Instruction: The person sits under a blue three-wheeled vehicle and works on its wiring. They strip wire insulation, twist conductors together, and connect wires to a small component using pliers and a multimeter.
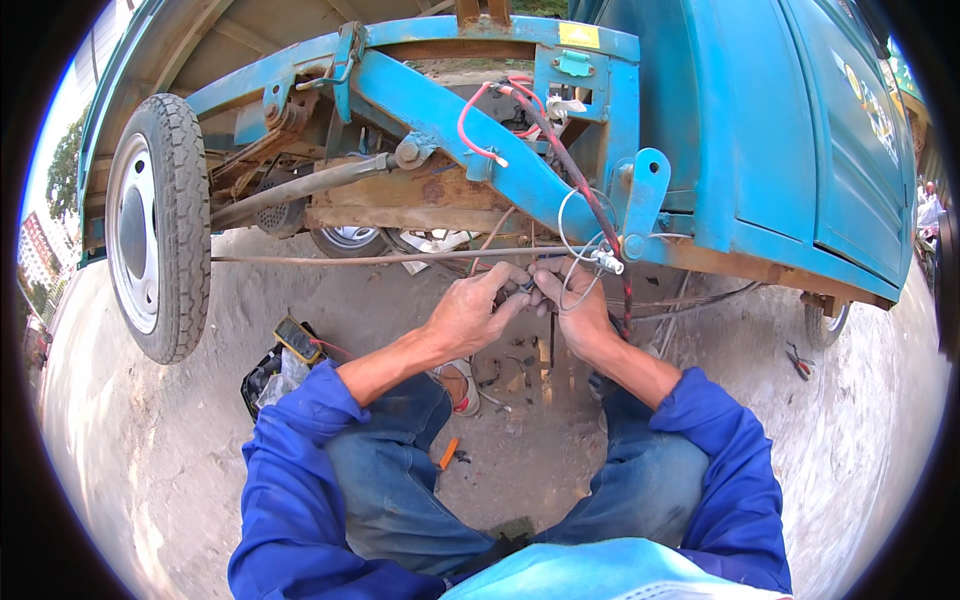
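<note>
Just below the blue frame beam of a vehicle, my two hands meet with their fingertips pinched together. Between them is a short dark piece of wire (528,285), mostly covered by the fingers. My left hand (482,308) grips it from the left, thumb and forefinger closed. From the right, my right hand (574,300) pinches the same spot. Beside my right hand dangles a white connector (606,262) on a looped thin grey cable (566,222). A dark red-and-black cable bundle (575,172) runs down past it from the frame.
A tyred wheel (160,230) stands at left, and the blue cab (780,130) rises at right. A thin rod (380,259) crosses close above my hands. On the ground lie a yellow multimeter (298,340), an orange-handled tool (449,453) and pliers (799,364).
</note>
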`<action>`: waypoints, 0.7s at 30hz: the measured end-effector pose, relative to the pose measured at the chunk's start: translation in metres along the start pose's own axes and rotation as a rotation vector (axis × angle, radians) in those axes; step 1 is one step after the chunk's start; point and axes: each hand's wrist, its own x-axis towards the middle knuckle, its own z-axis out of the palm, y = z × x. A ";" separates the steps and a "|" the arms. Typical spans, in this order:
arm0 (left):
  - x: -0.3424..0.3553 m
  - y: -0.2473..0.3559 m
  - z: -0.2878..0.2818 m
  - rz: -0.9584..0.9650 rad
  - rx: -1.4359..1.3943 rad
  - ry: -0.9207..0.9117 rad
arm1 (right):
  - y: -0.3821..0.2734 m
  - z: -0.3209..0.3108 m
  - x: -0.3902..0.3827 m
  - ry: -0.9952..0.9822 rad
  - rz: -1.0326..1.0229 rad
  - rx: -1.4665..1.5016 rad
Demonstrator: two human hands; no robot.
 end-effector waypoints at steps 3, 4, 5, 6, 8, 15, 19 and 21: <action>-0.003 -0.003 -0.004 -0.064 -0.028 -0.042 | 0.000 0.003 0.000 0.006 -0.012 -0.043; -0.004 -0.004 -0.005 -0.054 0.073 -0.047 | 0.000 0.004 0.000 0.004 -0.022 -0.044; -0.005 -0.004 -0.007 -0.050 0.156 -0.055 | 0.000 0.006 0.000 -0.002 -0.025 -0.029; -0.007 -0.003 -0.009 -0.061 0.247 -0.072 | 0.000 0.007 0.000 0.007 -0.024 -0.043; -0.009 -0.001 -0.013 0.077 0.370 -0.009 | -0.002 0.008 0.001 0.012 -0.008 -0.021; -0.005 0.021 -0.054 0.508 0.444 0.113 | -0.003 0.014 0.002 -0.051 -0.003 -0.011; 0.009 0.050 -0.085 0.558 0.226 0.303 | -0.004 0.022 0.001 -0.022 0.004 0.052; 0.017 0.069 -0.096 0.487 -0.016 0.457 | -0.007 0.024 0.001 -0.036 0.008 0.065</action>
